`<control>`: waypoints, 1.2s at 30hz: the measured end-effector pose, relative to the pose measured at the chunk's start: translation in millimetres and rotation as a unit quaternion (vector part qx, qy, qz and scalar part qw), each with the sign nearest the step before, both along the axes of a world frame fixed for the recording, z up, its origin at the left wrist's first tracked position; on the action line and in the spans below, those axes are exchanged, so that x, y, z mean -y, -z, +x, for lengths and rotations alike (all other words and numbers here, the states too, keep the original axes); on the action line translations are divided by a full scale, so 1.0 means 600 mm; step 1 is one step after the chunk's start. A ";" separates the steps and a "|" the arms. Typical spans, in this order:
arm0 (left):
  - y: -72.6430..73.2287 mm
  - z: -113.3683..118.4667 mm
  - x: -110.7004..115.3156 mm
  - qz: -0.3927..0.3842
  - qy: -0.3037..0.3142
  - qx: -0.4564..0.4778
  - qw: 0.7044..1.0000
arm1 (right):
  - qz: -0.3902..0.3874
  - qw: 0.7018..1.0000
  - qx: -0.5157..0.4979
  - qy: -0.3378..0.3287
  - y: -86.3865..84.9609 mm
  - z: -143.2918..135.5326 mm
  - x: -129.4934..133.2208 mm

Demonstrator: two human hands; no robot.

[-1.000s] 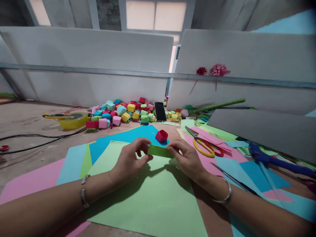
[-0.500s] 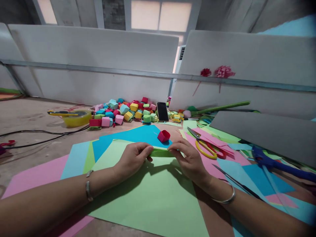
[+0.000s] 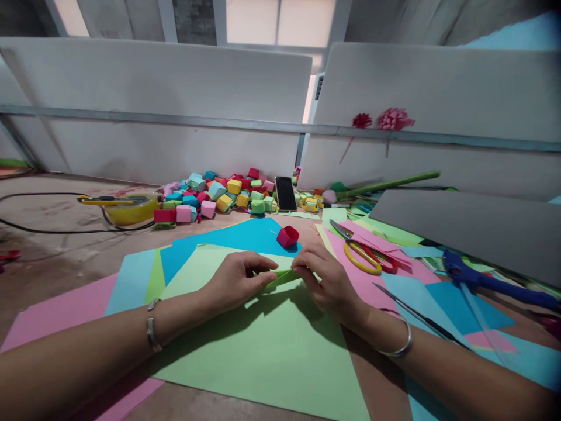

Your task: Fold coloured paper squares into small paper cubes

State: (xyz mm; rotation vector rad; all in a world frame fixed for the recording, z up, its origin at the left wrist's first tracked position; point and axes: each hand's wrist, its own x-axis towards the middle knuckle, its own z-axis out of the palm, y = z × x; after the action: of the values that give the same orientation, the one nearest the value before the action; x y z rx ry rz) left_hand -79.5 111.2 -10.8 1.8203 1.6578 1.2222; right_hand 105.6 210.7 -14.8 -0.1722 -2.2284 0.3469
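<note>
A narrow folded strip of green paper (image 3: 284,277) is stretched between my two hands. My left hand (image 3: 239,279) pinches its left end between thumb and fingers. At the other end, my right hand (image 3: 322,278) grips the strip with its fingertips. Beneath both hands lies a large pale green sheet (image 3: 258,362), with a blue sheet (image 3: 232,234) under its far edge. Just beyond my fingers, a small red paper box (image 3: 288,236) with an open top sits on the blue sheet.
Several small coloured paper boxes (image 3: 223,202) are heaped at the back beside a phone (image 3: 286,194). To the right are scissors (image 3: 362,257), a pointed tool (image 3: 421,316), a blue glue gun (image 3: 491,280) and paper pieces. A yellow tape roll (image 3: 131,211) stands left.
The green strip now slants and looks more narrowly folded. My hands have come slightly closer together, and the left fingers have extended along it. The whole view has shifted a little.
</note>
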 end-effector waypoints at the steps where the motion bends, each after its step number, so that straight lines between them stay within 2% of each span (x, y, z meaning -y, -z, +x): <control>1: -0.001 0.000 0.000 0.000 0.004 -0.007 1.000 | 0.007 1.000 0.002 -0.003 0.000 0.000 0.001; 5: -0.004 -0.001 0.002 0.018 -0.007 -0.038 0.999 | 0.036 0.999 0.026 0.007 0.001 -0.004 0.005; 9: 0.001 -0.005 0.000 0.035 -0.019 -0.062 0.997 | 0.026 0.997 0.055 0.038 0.010 -0.008 0.005; 13: 0.005 -0.007 -0.003 0.026 0.008 -0.067 0.997 | 0.035 0.995 0.081 0.041 0.015 -0.007 0.002; 18: -0.011 -0.002 0.005 0.017 0.047 -0.065 0.997 | 0.024 0.996 0.067 0.057 0.006 -0.004 0.006; 20: -0.015 0.002 0.010 0.022 0.044 -0.087 0.995 | 0.028 0.996 0.063 0.057 0.005 -0.005 0.012; 23: -0.007 0.006 0.012 0.051 0.017 -0.149 0.987 | 0.071 0.995 0.061 0.045 0.008 -0.009 0.023; 26: 0.005 0.007 0.012 0.090 0.033 -0.201 0.975 | 0.122 0.989 0.073 0.045 0.009 -0.010 0.034; 30: 0.006 0.005 0.010 0.111 0.030 -0.207 0.971 | 0.152 0.982 0.098 0.057 0.006 -0.008 0.035; 33: 0.000 0.001 0.007 0.067 0.030 -0.183 0.980 | 0.129 0.983 0.115 0.057 0.006 -0.005 0.024; 36: -0.002 -0.007 -0.001 0.024 0.029 -0.153 0.988 | 0.030 0.988 0.143 0.053 0.008 -0.004 0.008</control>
State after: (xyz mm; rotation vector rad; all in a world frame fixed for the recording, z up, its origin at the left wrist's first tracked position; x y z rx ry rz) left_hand -83.6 112.0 -9.8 2.1590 1.7284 1.0059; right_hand 103.2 205.6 -19.9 -0.3235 -2.4982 0.2064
